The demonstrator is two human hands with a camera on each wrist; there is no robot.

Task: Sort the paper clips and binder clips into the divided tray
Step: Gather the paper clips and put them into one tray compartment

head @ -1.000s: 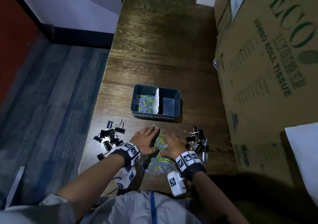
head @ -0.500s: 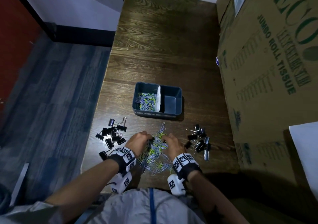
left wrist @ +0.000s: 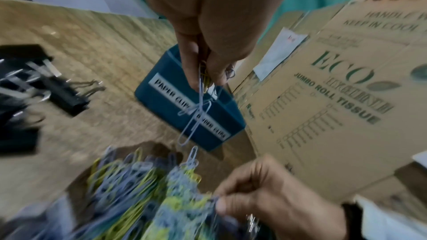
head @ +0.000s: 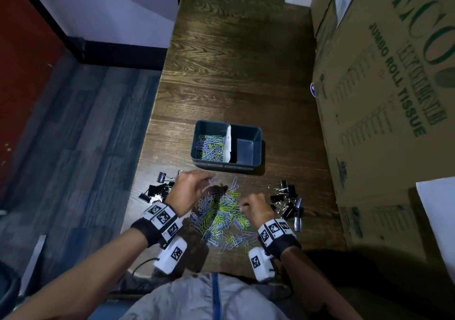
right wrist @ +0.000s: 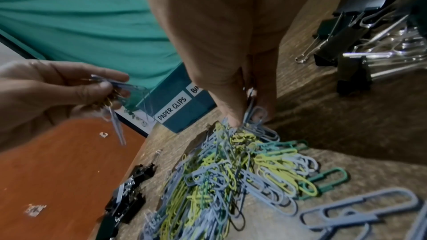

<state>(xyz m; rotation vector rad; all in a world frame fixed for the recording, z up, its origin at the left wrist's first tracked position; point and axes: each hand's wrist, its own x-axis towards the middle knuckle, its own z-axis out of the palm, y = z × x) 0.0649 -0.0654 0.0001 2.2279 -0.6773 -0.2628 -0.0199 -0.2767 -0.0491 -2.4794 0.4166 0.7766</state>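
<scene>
A: Where do the paper clips lie?

B: A loose heap of blue, yellow-green and teal wire paper clips [head: 221, 215] sits near the worktop's [head: 236, 73] front edge, between the two hands. More of them fill the left compartment of the dark blue divided plastic tray [head: 256, 145], which stands just behind the heap. Its right compartment shows only its bare floor.

A: And the labels on the tray?

B: The front wall carries two white labels; the left one reads "PAPER CLIPS", the other is partly hidden or blurred.

A: What does the left hand's grip hold?

B: The left hand [head: 190, 191] is raised off the heap, its fingers [left wrist: 191, 61] pinched tight on a small bunch of paper clips, with a few blue ones dangling below.

A: The right hand?

B: The right hand [head: 257, 207] is down at the heap's right side, thumb and fingers [right wrist: 231, 101] closed on a few blue clips at the top of the heap.

A: The binder clips?

B: One group of black metal binder clips with silver wire handles [head: 157, 190] lies by the worktop's left edge, a second group of black binder clips [head: 286, 202] right of the heap, near the brown printed cardboard box [head: 384, 113] along the right edge.
</scene>
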